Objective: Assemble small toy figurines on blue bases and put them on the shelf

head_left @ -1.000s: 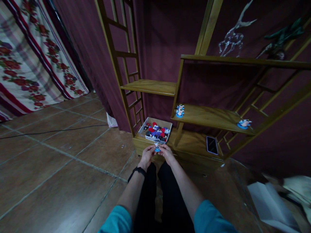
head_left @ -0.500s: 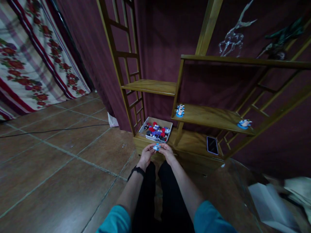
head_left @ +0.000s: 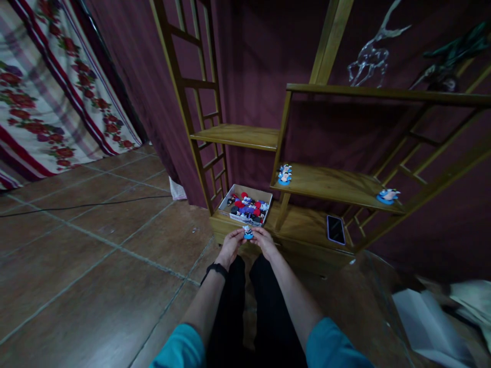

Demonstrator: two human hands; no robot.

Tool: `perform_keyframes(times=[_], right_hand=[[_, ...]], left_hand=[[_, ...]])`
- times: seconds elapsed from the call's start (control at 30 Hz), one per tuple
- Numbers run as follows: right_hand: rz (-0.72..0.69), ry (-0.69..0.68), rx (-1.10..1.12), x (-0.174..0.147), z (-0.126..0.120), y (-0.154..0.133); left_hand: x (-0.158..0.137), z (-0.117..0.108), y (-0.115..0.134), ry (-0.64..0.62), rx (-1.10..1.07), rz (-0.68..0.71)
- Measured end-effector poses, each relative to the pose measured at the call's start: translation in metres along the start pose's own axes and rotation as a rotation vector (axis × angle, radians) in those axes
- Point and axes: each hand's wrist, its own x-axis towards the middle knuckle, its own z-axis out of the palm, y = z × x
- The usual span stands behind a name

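A small white-and-dark figurine (head_left: 247,232) on a blue base is pinched between my two hands, just in front of the shelf unit. My left hand (head_left: 231,245) grips it from the left, and my right hand (head_left: 264,240) from the right. Right behind them a shallow cardboard box (head_left: 232,213) holds several figurines with red, purple and black parts. On the middle shelf (head_left: 330,184), similar figurines (head_left: 284,175) with blue bases stand at the left end, and another figurine (head_left: 387,196) is at the right end.
A phone (head_left: 335,229) lies on the low shelf at right. A clear deer ornament (head_left: 370,59) and a dark green sculpture (head_left: 445,66) stand on the upper shelf. A black cable (head_left: 88,205) crosses the tiled floor. White packaging (head_left: 427,322) lies at the lower right.
The figurine has been turned in my fingers; its upright body now shows above the blue base. Both hands stay at nearly the same spot.
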Motion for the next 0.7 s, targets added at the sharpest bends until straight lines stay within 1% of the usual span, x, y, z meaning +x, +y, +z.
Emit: perform_keyframes(times=[0.23, 0.4, 0.53, 0.7], right_hand=[[0.022, 0.004, 0.020, -0.0004, 0.0010, -0.0028], [0.027, -0.015, 0.015, -0.0030, 0.0031, -0.0044], [0.026, -0.060, -0.029, -0.0028, 0.0030, -0.0024], [-0.007, -0.028, -0.086, 0.0006, 0.0019, 0.0016]], left_hand=[[-0.0003, 0.0011, -0.0015, 0.014, 0.010, 0.043], [-0.0005, 0.0022, -0.0039, 0.086, -0.003, 0.057], [0.0006, 0.0029, -0.0059, 0.126, -0.008, 0.093], [0.0028, 0.0013, -0.0084, 0.068, 0.041, 0.074]])
